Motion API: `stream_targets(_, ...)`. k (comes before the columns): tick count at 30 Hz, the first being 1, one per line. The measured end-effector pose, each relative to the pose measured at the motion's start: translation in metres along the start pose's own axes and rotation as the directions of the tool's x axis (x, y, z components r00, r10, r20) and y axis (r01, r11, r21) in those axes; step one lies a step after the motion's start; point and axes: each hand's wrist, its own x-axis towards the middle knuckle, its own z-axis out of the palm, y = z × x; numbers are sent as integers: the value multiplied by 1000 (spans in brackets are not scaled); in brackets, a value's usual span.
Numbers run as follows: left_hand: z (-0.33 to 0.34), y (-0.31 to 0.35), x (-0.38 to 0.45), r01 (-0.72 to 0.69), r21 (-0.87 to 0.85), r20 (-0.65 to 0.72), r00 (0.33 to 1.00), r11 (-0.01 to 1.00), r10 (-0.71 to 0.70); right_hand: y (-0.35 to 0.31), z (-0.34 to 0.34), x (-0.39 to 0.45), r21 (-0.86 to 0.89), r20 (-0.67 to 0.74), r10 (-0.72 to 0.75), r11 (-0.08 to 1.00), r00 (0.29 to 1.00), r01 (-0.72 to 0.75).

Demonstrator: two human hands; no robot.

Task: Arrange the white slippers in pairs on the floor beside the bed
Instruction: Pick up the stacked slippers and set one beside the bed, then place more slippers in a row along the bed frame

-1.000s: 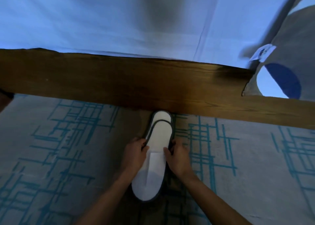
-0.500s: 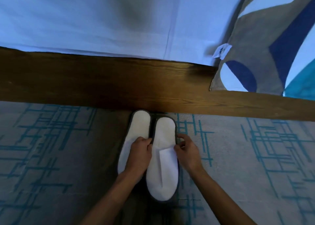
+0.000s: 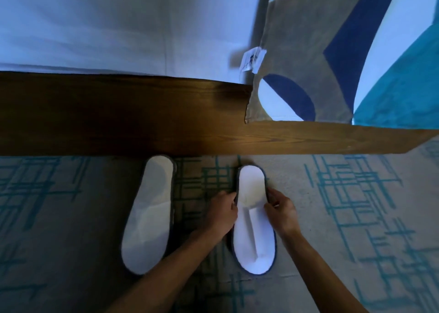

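We grip the right-hand white slipper (image 3: 254, 220) at mid-length, the left hand (image 3: 222, 214) pinching its left edge and the right hand (image 3: 280, 211) its right edge, sole flat on the patterned carpet (image 3: 356, 217). The left-hand slipper (image 3: 149, 215) lies released, well apart, heel just short of the wooden bed rail (image 3: 142, 115). We judge the pairing incomplete: the gap remains to close; no container is in view.

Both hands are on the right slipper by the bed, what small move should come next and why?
Probably slide the right slipper, pinched by the left hand and right hand, left toward the other slipper. A carpet gap separates them, and its heel sits lower against the bed frame.
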Motion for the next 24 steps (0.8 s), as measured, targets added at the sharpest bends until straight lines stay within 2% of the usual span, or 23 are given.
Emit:
stream_targets(4,16,-1,3,25,20,12,1000,999,-25,26,4,15,-107,21,112,988,993,-109)
stream_targets(6,20,-4,1,28,47,10,1000,999,-28,33,8,16,-172,7,122,978,993,-119)
stream_targets(11,28,-5,1,24,121,23,999,992,-27,30,10,13,-256,-5,-107,961,994,103)
stream_targets(24,38,-1,21,-3,112,-1,1000,994,4,30,0,35,-291,6,-150,945,989,146)
